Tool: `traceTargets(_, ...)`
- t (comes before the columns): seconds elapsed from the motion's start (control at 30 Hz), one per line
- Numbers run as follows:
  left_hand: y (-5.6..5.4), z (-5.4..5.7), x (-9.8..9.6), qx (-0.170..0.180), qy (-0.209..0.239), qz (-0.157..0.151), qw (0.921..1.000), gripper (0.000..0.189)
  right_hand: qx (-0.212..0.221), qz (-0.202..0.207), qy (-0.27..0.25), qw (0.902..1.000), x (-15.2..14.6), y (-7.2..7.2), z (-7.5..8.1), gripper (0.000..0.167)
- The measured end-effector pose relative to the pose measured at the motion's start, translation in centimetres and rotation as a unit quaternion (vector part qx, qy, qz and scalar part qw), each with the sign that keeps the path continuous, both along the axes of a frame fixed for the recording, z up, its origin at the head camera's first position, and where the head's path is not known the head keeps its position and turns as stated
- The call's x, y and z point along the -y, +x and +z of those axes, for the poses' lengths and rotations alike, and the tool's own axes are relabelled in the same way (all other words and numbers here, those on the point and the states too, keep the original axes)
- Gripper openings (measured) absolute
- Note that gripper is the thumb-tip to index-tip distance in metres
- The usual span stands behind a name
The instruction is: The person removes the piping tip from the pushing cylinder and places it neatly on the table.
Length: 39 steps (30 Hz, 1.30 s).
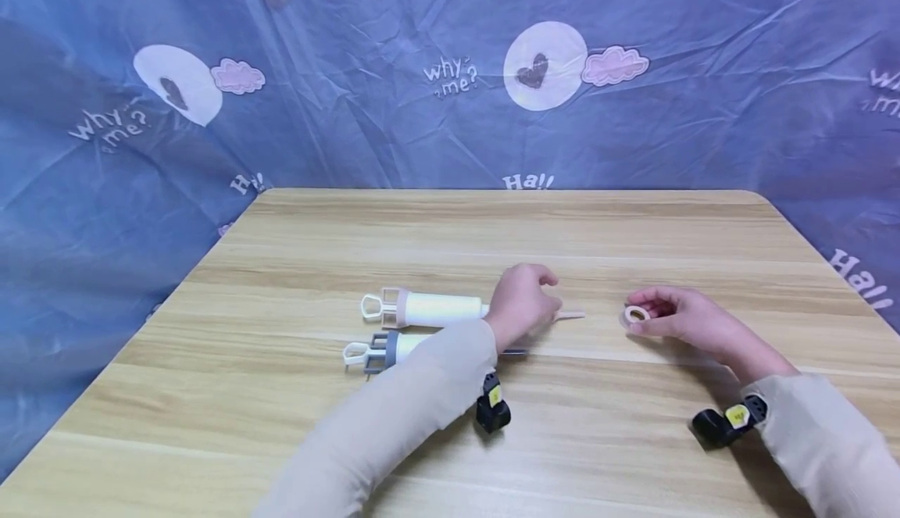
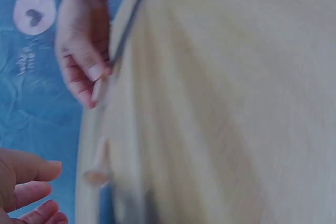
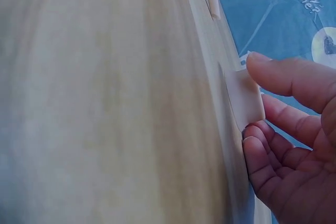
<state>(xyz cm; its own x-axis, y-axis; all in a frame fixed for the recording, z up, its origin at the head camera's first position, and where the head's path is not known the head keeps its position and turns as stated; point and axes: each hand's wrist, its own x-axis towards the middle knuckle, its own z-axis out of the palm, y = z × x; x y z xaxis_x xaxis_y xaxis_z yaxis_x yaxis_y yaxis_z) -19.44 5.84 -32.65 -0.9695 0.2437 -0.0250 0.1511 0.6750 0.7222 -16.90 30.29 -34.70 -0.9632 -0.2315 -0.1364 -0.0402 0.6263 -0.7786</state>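
Observation:
Two white syringe-like tubes with ring-ended plungers lie side by side on the wooden table. The far tube (image 1: 439,309) has a pinkish frame at its handle end, the near tube (image 1: 408,344) a grey one. Over the far tube's slim tip end is my left hand (image 1: 526,303), its fingers loosely extended and holding nothing; it hides part of that end. My left forearm covers much of the near tube. To the right, my right hand (image 1: 692,321) pinches a small cream ring (image 1: 637,314) between thumb and fingers, close over the table; it appears as a short band in the right wrist view.
The light wooden table (image 1: 598,440) ends at a far edge in front of a blue printed cloth (image 1: 394,119). Each wrist carries a small black camera, the left camera (image 1: 494,405) low over the wood. The left wrist view is blurred.

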Motion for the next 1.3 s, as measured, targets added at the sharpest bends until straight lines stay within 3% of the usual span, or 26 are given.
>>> traceTargets(0.13,-0.4,0.8,2.2,0.013,0.028,-0.028,0.9991,0.034,-0.003,0.003,-0.007,1.0000,-0.1,0.0,0.0,0.053)
traceTargets(0.3,-0.2,2.1,5.4,0.000,0.037,-0.108,0.9935,0.034,0.002,0.005,-0.007,1.0000,0.0,-0.2,0.0,0.053)
traceTargets(0.47,0.8,3.7,8.1,-0.034,0.034,-0.198,0.9791,0.035,-0.005,-0.006,0.002,1.0000,-0.5,0.0,0.2,0.054)
traceTargets(0.6,1.8,4.6,10.1,-0.057,0.026,-0.238,0.9694,0.037,-0.029,-0.021,-0.006,0.9993,-1.3,0.3,0.4,0.051)
traceTargets(0.7,2.4,4.9,11.7,-0.058,0.013,-0.254,0.9654,0.039,-0.049,-0.031,-0.025,0.9980,-1.7,0.2,0.7,0.038)
traceTargets(0.83,2.8,4.5,13.7,-0.052,-0.012,-0.270,0.9615,0.041,-0.067,-0.040,-0.047,0.9959,-1.8,0.1,1.1,0.022)
traceTargets(1.0,3.1,3.2,15.3,-0.041,-0.046,-0.275,0.9594,0.043,-0.074,-0.042,-0.063,0.9944,-1.5,0.2,1.6,0.027)
traceTargets(1.13,3.2,2.2,15.7,-0.057,-0.070,-0.284,0.9546,0.044,-0.084,-0.037,-0.073,0.9931,-1.2,0.1,1.8,0.030)
traceTargets(1.3,3.4,1.5,15.9,-0.085,-0.129,-0.295,0.9429,0.048,-0.088,-0.029,-0.085,0.9921,-0.4,-0.1,1.8,0.030)
